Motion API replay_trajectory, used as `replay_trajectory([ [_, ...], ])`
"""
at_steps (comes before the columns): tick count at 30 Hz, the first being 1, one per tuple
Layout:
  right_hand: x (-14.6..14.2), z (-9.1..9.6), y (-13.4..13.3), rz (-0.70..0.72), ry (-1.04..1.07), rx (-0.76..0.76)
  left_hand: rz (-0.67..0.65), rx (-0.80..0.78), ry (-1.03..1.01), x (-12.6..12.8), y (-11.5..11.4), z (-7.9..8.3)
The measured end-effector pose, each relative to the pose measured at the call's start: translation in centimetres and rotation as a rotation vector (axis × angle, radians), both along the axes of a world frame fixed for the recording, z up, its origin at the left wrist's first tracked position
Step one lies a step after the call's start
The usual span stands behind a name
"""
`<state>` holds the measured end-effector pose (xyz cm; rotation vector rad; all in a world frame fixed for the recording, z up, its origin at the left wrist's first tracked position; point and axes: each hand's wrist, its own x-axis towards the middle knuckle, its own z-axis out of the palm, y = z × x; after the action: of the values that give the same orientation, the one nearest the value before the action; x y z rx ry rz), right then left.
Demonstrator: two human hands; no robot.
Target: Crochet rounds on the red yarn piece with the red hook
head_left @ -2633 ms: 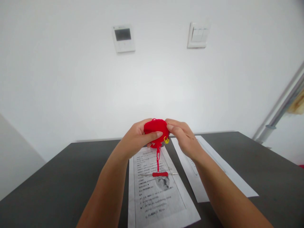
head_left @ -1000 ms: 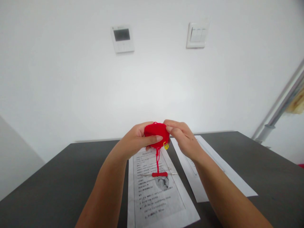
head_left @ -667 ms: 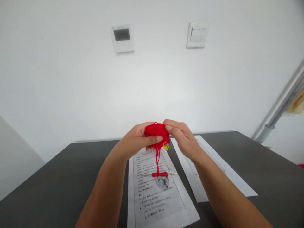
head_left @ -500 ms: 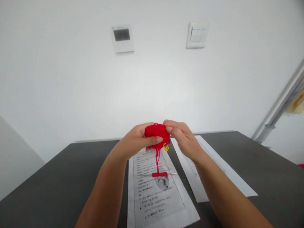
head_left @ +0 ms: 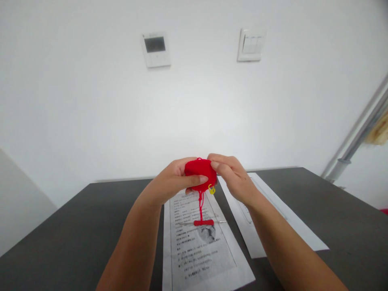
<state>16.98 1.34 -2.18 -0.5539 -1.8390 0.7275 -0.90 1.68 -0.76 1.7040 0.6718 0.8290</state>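
Note:
Both hands hold a small round red crocheted piece (head_left: 198, 169) up above the dark table (head_left: 69, 238). My left hand (head_left: 174, 180) grips its left side, thumb across the front. My right hand (head_left: 233, 178) pinches its right edge with closed fingers. A yellow stitch marker (head_left: 211, 188) hangs from the piece's lower right. A red yarn strand (head_left: 200, 204) drops from the piece to a crochet hook with a red handle (head_left: 203, 222) lying on a printed sheet (head_left: 200, 246).
A second white sheet (head_left: 273, 218) lies to the right of the printed one. On the white wall behind hang a control panel (head_left: 155, 49) and a light switch (head_left: 249, 44). A metal pole (head_left: 354, 141) leans at the right edge.
The red piece has sunk a little and been turned slightly between my fingers; the yellow marker now hangs lower. The hook and the sheets have stayed put.

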Motion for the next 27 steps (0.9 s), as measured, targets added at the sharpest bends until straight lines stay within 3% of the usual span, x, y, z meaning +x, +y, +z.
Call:
replay_trajectory([
  [27, -0.02, 0.08, -0.08, -0.032, -0.022, 0.021, -0.047, -0.01, 0.013, -0.1, 0.33, -0.31],
])
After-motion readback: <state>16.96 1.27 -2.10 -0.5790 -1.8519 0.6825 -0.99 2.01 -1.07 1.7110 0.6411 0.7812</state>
